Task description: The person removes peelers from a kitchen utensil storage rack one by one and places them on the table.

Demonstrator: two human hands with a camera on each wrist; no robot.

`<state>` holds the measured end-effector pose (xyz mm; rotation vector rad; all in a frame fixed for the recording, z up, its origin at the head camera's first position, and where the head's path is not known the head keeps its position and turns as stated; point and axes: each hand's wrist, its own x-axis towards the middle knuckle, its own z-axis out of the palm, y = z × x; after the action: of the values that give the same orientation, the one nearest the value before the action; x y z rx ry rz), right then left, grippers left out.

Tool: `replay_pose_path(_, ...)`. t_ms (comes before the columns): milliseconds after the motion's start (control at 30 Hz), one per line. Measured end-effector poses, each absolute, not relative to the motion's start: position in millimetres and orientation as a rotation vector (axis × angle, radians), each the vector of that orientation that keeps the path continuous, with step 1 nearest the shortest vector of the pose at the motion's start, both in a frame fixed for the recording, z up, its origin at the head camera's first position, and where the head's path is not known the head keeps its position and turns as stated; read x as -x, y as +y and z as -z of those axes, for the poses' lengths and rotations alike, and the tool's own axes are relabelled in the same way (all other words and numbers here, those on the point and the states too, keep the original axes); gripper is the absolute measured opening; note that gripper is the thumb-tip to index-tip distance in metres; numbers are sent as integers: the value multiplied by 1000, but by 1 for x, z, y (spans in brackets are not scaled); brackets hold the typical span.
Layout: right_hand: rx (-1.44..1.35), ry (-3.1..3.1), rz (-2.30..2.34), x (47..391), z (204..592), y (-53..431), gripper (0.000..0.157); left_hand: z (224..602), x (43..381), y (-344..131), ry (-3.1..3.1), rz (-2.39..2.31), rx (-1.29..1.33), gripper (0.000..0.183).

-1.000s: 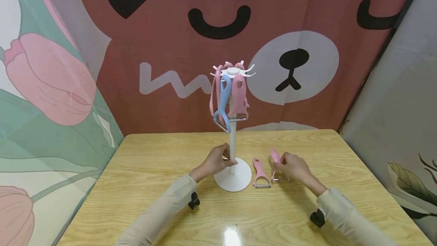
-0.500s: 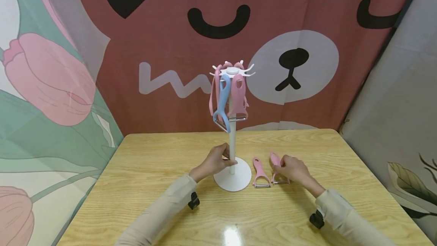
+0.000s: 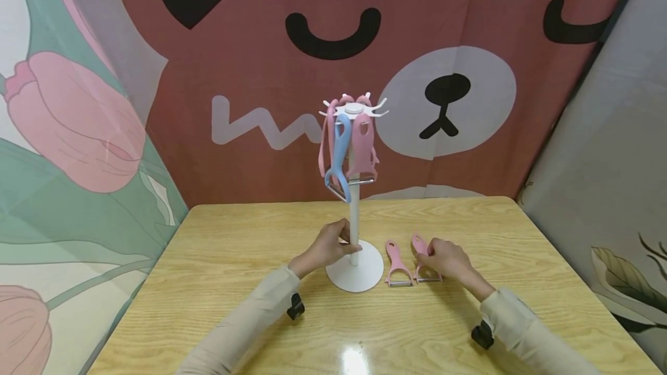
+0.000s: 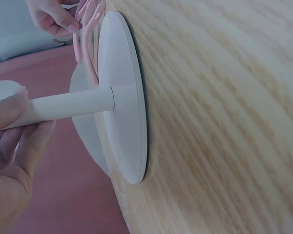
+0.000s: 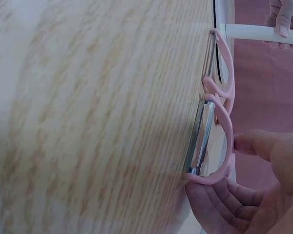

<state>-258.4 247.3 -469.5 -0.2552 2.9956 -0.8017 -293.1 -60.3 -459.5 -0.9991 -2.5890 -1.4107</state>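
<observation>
My left hand (image 3: 328, 245) grips the white post (image 4: 68, 105) of an upright rack low down, just above its round base (image 3: 370, 271). To the right, my right hand (image 3: 449, 259) holds a pink peeler (image 5: 227, 131) between thumb and fingers; the peeler lies at the tabletop with its blade toward me. Another pink peeler (image 3: 396, 262) lies beside it, between it and the base. From the rack's hooks (image 3: 376, 110) hang a blue peeler (image 3: 340, 155) and several pink peelers (image 3: 363, 146), some partly hidden behind the front ones.
The wood-grain table (image 3: 234, 236) extends around the rack. Behind it hangs a reddish-brown cloth (image 3: 250, 166) with a cartoon animal face. A flowered cloth (image 3: 78, 190) stands at the left, and a grey one (image 3: 599, 149) at the right.
My right hand has lowered its pink peeler slightly toward me, onto the tabletop beside the other one. My left hand stays on the post.
</observation>
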Motion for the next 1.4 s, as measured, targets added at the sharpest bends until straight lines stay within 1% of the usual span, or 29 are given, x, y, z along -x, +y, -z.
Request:
replay_pose_path(433,219,2980,770,257,472,249,31,459,293,-61,-2608,1394,989,25)
replay_pose_path(700,192,2985,749,256,470,246,36,461,295,-61,-2567,1359,1014,25)
replay_pose_path(1033,186,2987,736,251,469,245,36,463,295,-60,-2568,1356,1017,25)
replay_pose_path(1167,198,2994,748,251,468,246,39,461,295,-60,-2572,1355,1023,25)
replay_pose_path(1400,244,3000,758,251,471,248,39,461,295,-61,-2583,1356,1023,26)
